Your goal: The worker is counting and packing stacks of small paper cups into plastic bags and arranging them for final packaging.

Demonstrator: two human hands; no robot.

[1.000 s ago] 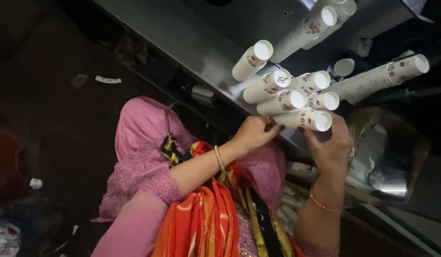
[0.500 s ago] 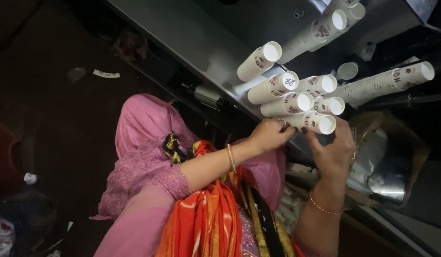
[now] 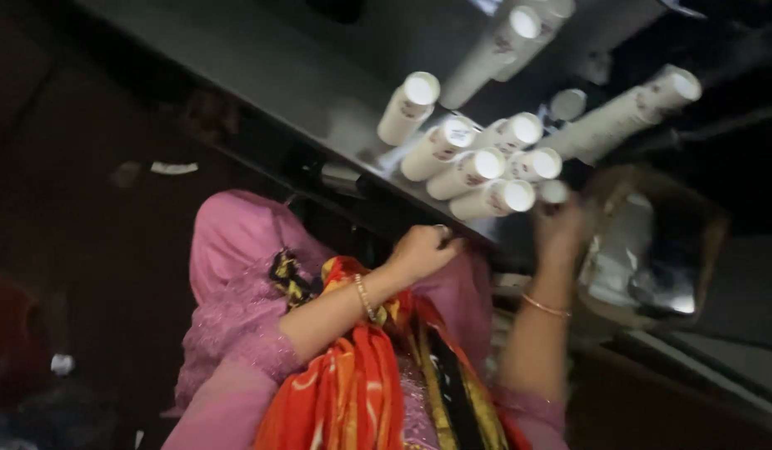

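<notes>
Several stacks of white paper cups [image 3: 469, 171] lie side by side on a grey metal counter [image 3: 302, 75]. My left hand [image 3: 419, 250] is curled into a fist at the counter's edge, just below the lowest stack [image 3: 492, 200], and a thin bangle sits on its wrist. My right hand [image 3: 561, 229], blurred by motion, reaches up with its fingers around a small paper cup [image 3: 554, 192] at the end of the row. A pink sleeve and an orange patterned scarf [image 3: 344, 392] fill the lower middle.
A longer stack of cups [image 3: 627, 112] and two more stacks [image 3: 502, 46] lie further up the counter. A brown cardboard box with a shiny liner [image 3: 652, 250] stands to the right. The dark floor on the left has small scraps [image 3: 173, 167].
My left hand has drawn back from the lowest cup stack to the counter edge and closed. My right hand has shifted from under that stack to the small cup beside it.
</notes>
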